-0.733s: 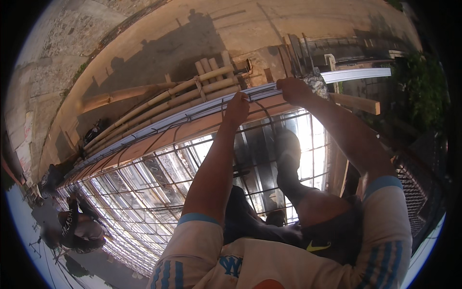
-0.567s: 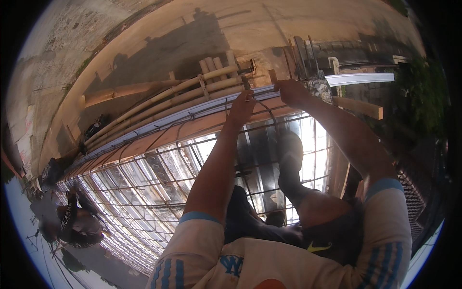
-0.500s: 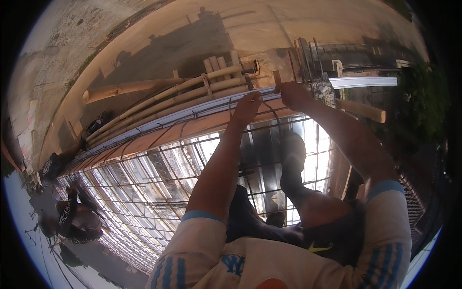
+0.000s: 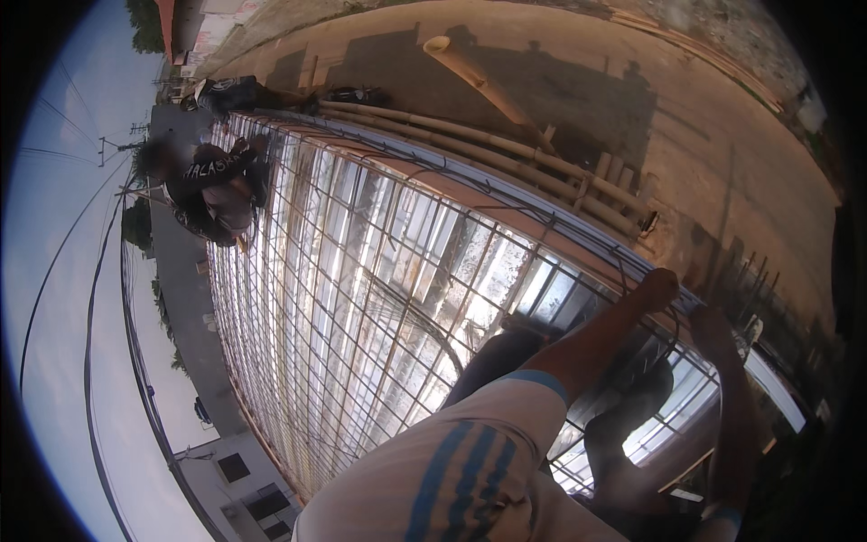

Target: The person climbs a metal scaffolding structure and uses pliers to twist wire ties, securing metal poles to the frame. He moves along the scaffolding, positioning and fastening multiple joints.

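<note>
My left hand (image 4: 660, 287) is closed at the pale edge strip (image 4: 623, 253) that runs along the outer side of the deck; what is in its fingers is hidden. Just to its right, my right hand (image 4: 712, 332) is at the same edge, its fingers out of sight. Dark steel bars (image 4: 614, 271) lie along the brown edge board (image 4: 569, 250) beside my left hand. Below my arms a rebar mesh (image 4: 424, 264) spreads over shiny ribbed metal sheets (image 4: 479, 312). My bent leg (image 4: 632, 406) is on the mesh between my arms.
Another person (image 4: 212, 190) crouches at the mesh's far left end. Beyond the edge, horizontal bamboo poles (image 4: 506, 163) run alongside, and a thicker bamboo pole (image 4: 479, 81) slants up. Overhead cables (image 4: 135, 361) hang at the left. Lower down, the ground (image 4: 713, 117) lies in sun and shadow.
My view has swung left, so both hands now appear farther right and lower. They remain at the deck edge. A short brown piece upright at my right hand no longer shows.
</note>
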{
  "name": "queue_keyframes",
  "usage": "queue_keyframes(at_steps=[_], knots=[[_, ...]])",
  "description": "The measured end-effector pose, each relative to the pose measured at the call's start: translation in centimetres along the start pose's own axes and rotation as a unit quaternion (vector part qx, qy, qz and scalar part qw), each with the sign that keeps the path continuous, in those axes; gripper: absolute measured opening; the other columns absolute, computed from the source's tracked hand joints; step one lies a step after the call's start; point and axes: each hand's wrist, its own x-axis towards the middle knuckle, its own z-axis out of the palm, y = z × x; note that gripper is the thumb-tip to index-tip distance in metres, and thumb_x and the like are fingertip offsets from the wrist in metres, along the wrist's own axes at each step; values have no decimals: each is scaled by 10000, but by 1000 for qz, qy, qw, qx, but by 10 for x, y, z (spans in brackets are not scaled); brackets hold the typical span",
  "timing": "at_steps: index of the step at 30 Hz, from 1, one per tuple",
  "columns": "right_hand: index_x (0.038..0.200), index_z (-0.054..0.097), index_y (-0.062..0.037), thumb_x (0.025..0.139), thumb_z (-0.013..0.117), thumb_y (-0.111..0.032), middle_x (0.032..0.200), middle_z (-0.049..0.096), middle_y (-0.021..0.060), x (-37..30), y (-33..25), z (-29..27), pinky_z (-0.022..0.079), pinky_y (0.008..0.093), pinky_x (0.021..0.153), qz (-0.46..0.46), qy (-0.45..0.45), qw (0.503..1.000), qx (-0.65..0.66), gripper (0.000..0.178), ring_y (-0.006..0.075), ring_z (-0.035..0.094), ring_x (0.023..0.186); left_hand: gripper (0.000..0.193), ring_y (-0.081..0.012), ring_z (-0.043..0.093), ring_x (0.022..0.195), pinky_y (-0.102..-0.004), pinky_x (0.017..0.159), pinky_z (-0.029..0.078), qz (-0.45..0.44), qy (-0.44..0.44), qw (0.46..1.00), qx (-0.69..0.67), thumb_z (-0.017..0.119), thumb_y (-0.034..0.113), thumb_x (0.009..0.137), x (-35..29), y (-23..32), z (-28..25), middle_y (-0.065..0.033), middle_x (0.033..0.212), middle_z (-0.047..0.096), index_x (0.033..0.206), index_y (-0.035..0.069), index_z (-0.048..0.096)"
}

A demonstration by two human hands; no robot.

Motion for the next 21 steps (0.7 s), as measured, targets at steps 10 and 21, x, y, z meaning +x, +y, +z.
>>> queue_keyframes(at_steps=[10, 21], knots=[[745, 606, -56, 782, 559, -178, 773, 597, 159, -3, 70, 39, 474, 454, 730, -78, 176, 980, 41, 136, 323, 606, 792, 180, -307, 648, 794, -394, 738, 507, 133, -125, 980, 83, 646, 224, 742, 9, -14, 9, -137, 804, 669, 798, 69, 717], [799, 632, -48, 846, 540, -160, 773, 612, 145, 5, 6, -32, 492, 437, 708, -79, -39, 996, 28, 152, 327, 616, 771, 251, -300, 653, 823, -386, 763, 507, -79, -128, 985, -80, 660, 278, 778, -2, 26, -32, -152, 840, 670, 870, 50, 709]])
